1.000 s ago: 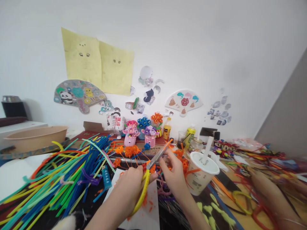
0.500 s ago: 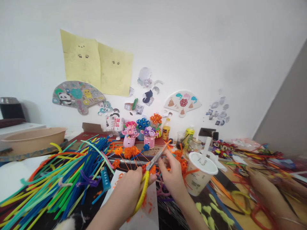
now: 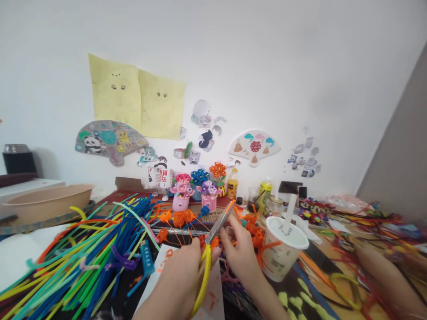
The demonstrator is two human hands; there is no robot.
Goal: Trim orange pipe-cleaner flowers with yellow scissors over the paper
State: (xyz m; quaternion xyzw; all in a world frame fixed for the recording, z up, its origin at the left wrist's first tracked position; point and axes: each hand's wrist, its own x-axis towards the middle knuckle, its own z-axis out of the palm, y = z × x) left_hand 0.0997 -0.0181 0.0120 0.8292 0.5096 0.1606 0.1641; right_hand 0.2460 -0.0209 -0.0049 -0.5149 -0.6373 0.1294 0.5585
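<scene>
My left hand [image 3: 187,271] is closed around scissors [image 3: 207,262] with yellow handles, the blades pointing up and away to the right. Orange fuzzy material shows beside its fingers. At the blade tips is a small orange piece [image 3: 231,205]. My right hand [image 3: 238,244] is bent with its fingers pressed together near the blades; what it holds is too small and hidden to name. Beneath both hands lies a white sheet [image 3: 213,306] scattered with orange bits. Orange fuzzy flowers [image 3: 183,218] on thin stems lie beyond my left hand.
Colourful pipe cleaners [image 3: 100,249] spread across the left. A lidded cup with a straw [image 3: 285,249] stands right of my right hand. Potted fuzzy flowers [image 3: 208,195] and bottles [image 3: 232,184] stand at the back. Another person's hand [image 3: 376,262] is at the far right.
The view has tilted slightly, so the wall and table items sit lower. The scissors' blades look steeper and remain near my right fingers.
</scene>
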